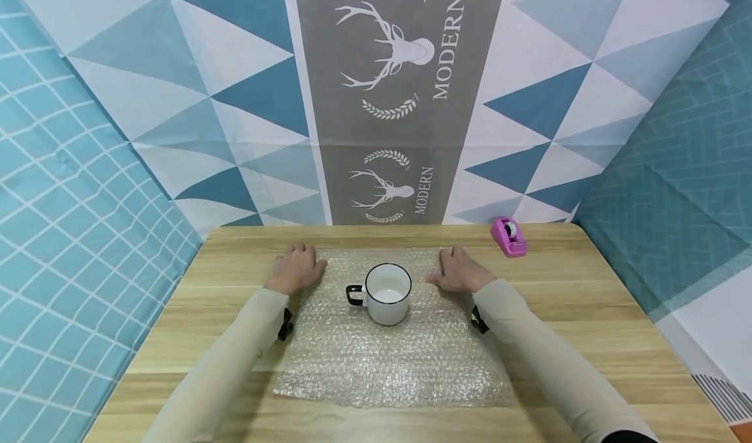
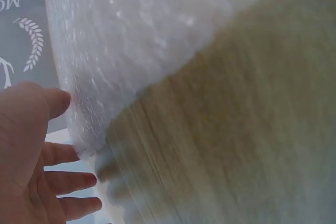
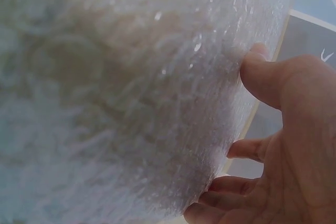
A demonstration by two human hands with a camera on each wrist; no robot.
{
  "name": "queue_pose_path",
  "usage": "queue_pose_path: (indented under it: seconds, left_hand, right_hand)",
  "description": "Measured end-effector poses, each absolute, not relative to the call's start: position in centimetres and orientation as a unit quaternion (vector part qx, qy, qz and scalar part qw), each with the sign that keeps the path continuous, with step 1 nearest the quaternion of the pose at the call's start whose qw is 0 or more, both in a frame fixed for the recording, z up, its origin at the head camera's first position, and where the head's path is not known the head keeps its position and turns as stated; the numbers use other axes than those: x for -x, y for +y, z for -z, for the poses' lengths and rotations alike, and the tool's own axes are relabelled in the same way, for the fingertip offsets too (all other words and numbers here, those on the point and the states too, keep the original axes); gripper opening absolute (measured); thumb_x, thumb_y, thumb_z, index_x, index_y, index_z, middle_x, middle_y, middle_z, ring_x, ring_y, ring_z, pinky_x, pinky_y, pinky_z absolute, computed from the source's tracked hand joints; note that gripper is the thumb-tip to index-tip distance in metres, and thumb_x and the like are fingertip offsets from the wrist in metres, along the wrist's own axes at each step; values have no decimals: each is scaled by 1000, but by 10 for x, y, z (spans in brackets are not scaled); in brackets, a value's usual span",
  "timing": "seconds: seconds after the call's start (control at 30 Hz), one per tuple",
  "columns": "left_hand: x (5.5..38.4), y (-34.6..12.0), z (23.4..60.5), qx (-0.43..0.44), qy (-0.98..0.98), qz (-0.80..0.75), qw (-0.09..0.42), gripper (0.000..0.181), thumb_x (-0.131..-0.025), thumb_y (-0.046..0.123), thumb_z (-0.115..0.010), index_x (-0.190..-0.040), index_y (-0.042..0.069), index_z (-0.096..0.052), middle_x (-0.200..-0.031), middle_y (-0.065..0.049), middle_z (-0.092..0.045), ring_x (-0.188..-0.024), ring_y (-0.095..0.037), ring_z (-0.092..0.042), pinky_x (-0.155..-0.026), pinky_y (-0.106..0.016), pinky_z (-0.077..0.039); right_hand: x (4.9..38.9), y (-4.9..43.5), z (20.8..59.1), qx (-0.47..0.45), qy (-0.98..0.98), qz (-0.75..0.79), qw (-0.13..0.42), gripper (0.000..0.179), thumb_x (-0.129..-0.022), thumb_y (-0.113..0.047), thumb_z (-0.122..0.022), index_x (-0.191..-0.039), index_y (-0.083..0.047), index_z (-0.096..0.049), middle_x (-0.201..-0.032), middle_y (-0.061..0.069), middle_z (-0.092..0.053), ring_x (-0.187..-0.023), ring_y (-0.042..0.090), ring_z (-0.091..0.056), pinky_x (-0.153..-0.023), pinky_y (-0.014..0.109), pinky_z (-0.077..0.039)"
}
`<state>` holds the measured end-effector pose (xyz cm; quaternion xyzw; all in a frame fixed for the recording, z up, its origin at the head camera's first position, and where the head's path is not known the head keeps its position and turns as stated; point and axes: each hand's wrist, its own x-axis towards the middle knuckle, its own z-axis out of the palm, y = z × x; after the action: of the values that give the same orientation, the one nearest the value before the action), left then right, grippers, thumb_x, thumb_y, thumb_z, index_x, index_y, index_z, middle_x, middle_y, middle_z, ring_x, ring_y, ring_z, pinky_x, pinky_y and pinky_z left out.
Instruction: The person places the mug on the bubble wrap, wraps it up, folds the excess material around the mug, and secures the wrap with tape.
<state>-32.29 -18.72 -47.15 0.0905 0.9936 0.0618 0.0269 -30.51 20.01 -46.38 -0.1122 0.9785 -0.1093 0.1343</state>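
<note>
A white mug point(image 1: 388, 307) with a dark rim stands upright on a sheet of bubble wrap point(image 1: 393, 372), a little beyond the sheet's middle, its black handle point(image 1: 355, 295) toward the left. The mug covers the patch of wrap beneath it, and its outer base is only partly seen from above. The wrap lies on a wood-grain worktop point(image 1: 194, 338), whose near edge is cut off by the frame.

The left hand point(image 1: 296, 270) is at the wrap's far left corner, fingers loose and spread, grasping nothing; in the left wrist view its thumb touches or nearly touches the sheet, and exactly where the fingertips meet the edge is hard to tell. The right hand point(image 1: 461, 273) rests at the far right corner, relaxed, with the thumb against the wrap; the other fingertips lie along the sheet's edge, partly hidden by it. Much of the sheet in the right wrist view is blurred and glaring, with dim shapes that cannot be made out.

Both pale sleeves point(image 1: 552, 348) run out of the bottom of the head view. A pink tape dispenser point(image 1: 508, 237) sits near the worktop's far right corner, before a patterned cloth point(image 1: 382, 130) cropped at the top.
</note>
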Motion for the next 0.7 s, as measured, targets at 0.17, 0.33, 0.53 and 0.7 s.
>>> queue_pose_path:
  seconds: [0.17, 0.33, 0.53, 0.7]
  left_hand:
    - [323, -186, 469, -93, 990, -105, -1, 55, -102, 37, -56, -135, -7, -52, -127, -29, -61, -115, -47, -62, -92, -64, -55]
    - [318, -184, 461, -102, 979, -174, -29, 48, -97, 25, -67, -130, -6, -51, -104, -23, -66, -81, -32, -66, -72, -49, -61]
    - [307, -188, 455, -141, 953, -257, -71, 35, -96, 6, -67, -124, -8, -50, -105, -25, -69, -80, -31, -69, -75, -44, -62]
    - [298, -188, 453, -164, 927, -325, -93, 42, -98, -1, -64, -136, -8, -47, -109, -24, -74, -102, -37, -74, -85, -43, -63]
  right_hand:
    - [305, 200, 463, 114, 978, 106, 136, 79, -100, -55, -58, -146, 7, -40, -139, 34, -40, -125, 46, -53, -105, 62, -50]
    - [304, 200, 463, 115, 979, 105, 133, 79, -100, -54, -59, -146, 8, -41, -137, 34, -41, -123, 45, -53, -106, 61, -50]
    - [304, 200, 464, 121, 979, 110, 125, 77, -100, -53, -59, -144, 8, -42, -138, 35, -41, -126, 47, -51, -107, 61, -49]
    - [304, 200, 464, 125, 979, 110, 120, 75, -99, -53, -61, -140, 7, -45, -136, 34, -42, -123, 46, -52, -105, 61, -50]
